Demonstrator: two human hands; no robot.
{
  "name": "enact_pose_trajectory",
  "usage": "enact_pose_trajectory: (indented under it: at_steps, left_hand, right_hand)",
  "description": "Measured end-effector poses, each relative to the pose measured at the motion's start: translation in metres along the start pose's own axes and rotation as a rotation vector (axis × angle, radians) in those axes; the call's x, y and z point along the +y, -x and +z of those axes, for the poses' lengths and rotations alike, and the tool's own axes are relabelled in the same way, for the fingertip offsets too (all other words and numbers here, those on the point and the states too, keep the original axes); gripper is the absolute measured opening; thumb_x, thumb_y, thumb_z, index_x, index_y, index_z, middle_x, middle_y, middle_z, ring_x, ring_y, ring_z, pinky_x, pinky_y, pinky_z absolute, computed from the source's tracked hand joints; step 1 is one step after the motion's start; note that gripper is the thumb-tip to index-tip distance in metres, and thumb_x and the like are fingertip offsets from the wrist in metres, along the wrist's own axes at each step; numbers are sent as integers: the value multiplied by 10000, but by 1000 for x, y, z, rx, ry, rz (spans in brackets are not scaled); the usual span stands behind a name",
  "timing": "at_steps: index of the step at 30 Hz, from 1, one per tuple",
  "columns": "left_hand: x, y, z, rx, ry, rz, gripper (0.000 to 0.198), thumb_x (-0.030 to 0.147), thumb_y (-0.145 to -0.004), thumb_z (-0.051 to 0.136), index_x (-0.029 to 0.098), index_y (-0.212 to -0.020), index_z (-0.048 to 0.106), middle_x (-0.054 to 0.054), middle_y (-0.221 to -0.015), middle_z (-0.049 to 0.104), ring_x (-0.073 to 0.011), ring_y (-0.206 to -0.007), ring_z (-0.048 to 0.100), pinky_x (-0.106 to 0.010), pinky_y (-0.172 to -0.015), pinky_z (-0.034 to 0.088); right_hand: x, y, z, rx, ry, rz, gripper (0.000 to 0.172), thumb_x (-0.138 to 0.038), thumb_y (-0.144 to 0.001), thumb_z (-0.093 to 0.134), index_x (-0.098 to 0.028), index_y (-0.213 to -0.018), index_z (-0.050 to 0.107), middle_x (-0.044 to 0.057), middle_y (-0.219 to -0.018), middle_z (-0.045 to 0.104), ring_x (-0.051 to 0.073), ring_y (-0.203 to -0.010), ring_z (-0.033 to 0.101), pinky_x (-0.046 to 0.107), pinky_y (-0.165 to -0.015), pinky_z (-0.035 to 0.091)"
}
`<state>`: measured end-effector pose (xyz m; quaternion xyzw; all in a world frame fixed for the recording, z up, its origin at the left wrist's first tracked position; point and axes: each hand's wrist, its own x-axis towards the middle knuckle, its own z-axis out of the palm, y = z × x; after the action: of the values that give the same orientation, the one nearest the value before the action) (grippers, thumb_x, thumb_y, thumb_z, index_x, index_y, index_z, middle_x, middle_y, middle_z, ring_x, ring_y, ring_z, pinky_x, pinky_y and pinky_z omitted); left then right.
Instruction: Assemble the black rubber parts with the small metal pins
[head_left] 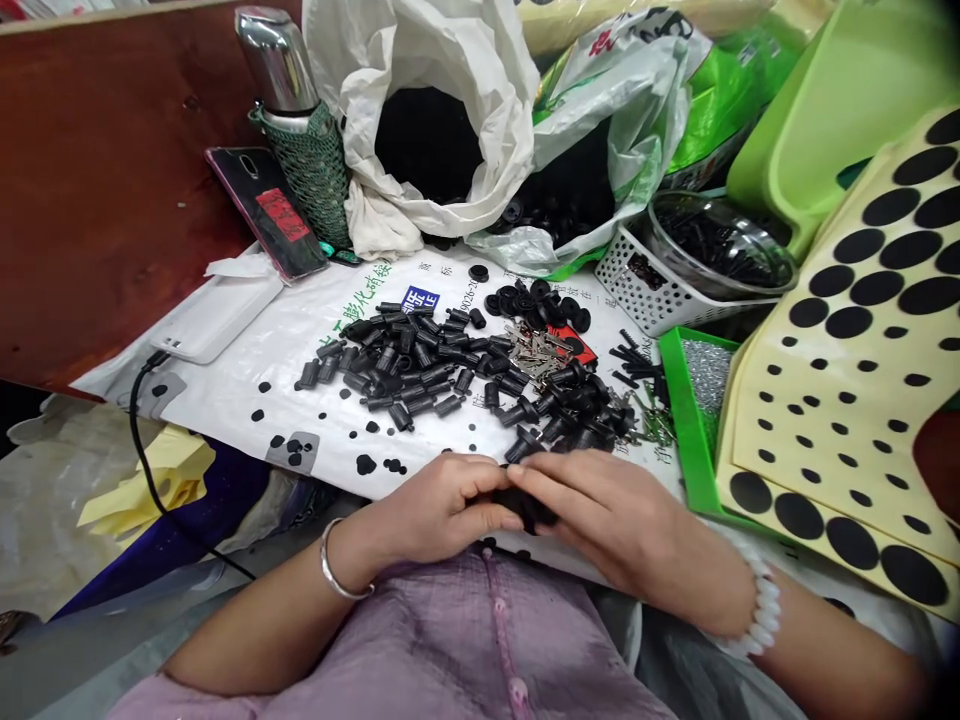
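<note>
My left hand and my right hand meet at the near edge of the worktop, close to my body. Between them is a small black plastic part, mostly hidden by the fingers. Both hands are closed around it. Just beyond lies a heap of black cylindrical plastic pieces. Black round caps sit behind a small pile of thin metal strips. Nearer my right hand are black flanged parts. Small black screw-like pieces lie to their right.
A steel flask and a phone stand at the back left, with a white corded device nearer. Bags of black parts, a metal bowl, a green tray and sheets of black stickers line the back and right.
</note>
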<state>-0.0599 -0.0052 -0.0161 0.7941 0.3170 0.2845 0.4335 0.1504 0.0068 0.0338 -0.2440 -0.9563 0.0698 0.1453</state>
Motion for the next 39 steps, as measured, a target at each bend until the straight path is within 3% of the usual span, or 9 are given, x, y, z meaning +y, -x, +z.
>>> enact_pose_trajectory:
  at_steps: [5, 14, 20, 23, 26, 29, 31, 34, 39]
  left_hand:
    - [1, 2, 4, 73, -257, 64, 241, 291, -912, 412, 128, -831, 570, -47, -722, 583, -154, -684, 529, -267, -655, 436]
    - [5, 2, -1, 26, -454, 61, 238, 278, -912, 392, 123, -849, 561, -57, -722, 583, -174, -679, 549, -285, -630, 444]
    - [11, 4, -14, -177, -384, 65, 236, 309, -888, 449, 152, -729, 524, -16, -663, 565, -144, -599, 527, -251, -565, 388]
    - [14, 6, -20, -196, -302, 106, 259, 328, -893, 438, 159, -712, 517, -8, -636, 551, -136, -579, 509, -249, -570, 386]
    - [16, 7, -18, -66, -409, 127, 241, 278, -890, 413, 141, -745, 548, -39, -651, 564, -168, -631, 525, -304, -660, 422]
    - [13, 4, -10, 162, -511, 185, 222, 223, -885, 380, 118, -836, 570, -74, -694, 593, -188, -665, 533, -343, -681, 443]
    - [8, 1, -5, 291, -488, 229, 226, 229, -886, 380, 111, -890, 572, -84, -718, 608, -191, -679, 538, -346, -672, 452]
    - [2, -1, -1, 330, -307, 200, 203, 242, -883, 431, 117, -930, 584, -72, -751, 626, -172, -689, 552, -320, -668, 461]
    - [-2, 0, 2, 449, 9, 77, 180, 204, -868, 507, 151, -1010, 606, -75, -928, 635, -169, -862, 593, -285, -752, 487]
  right_hand:
    - [-1, -2, 17, 75, -184, 99, 328, -269, -932, 399, -136, -1232, 411, 95, -884, 678, 164, -750, 652, 279, -651, 540]
    - [-6, -11, 7, -95, -191, 203, 388, -500, -896, 375, -153, -886, 550, 18, -646, 585, 138, -562, 560, 236, -496, 425]
    - [-16, -11, 3, -124, 59, 32, 388, -382, -950, 282, -112, -921, 559, 61, -705, 595, 173, -596, 564, 282, -520, 441]
    - [-18, -12, 0, -113, 64, -48, 383, -360, -956, 275, -111, -913, 564, 70, -733, 603, 171, -612, 562, 288, -543, 446]
    - [-19, -16, 0, -114, -94, 78, 402, -460, -919, 344, -141, -795, 556, 25, -639, 559, 141, -552, 524, 251, -491, 407]
    - [-21, -22, 2, -68, -306, 314, 412, -537, -851, 450, -165, -693, 528, -35, -541, 476, 87, -464, 435, 204, -438, 347]
    - [-23, -26, 2, -23, -378, 428, 415, -546, -825, 493, -171, -647, 507, -59, -504, 423, 67, -433, 383, 188, -416, 312]
    - [-24, -28, 0, 12, -427, 449, 426, -542, -805, 529, -171, -604, 475, -63, -497, 400, 62, -437, 369, 187, -415, 300]
    - [-16, -16, -2, 124, -519, 391, 314, -424, -853, 509, -144, -984, 565, 18, -722, 554, 113, -587, 497, 231, -537, 415]
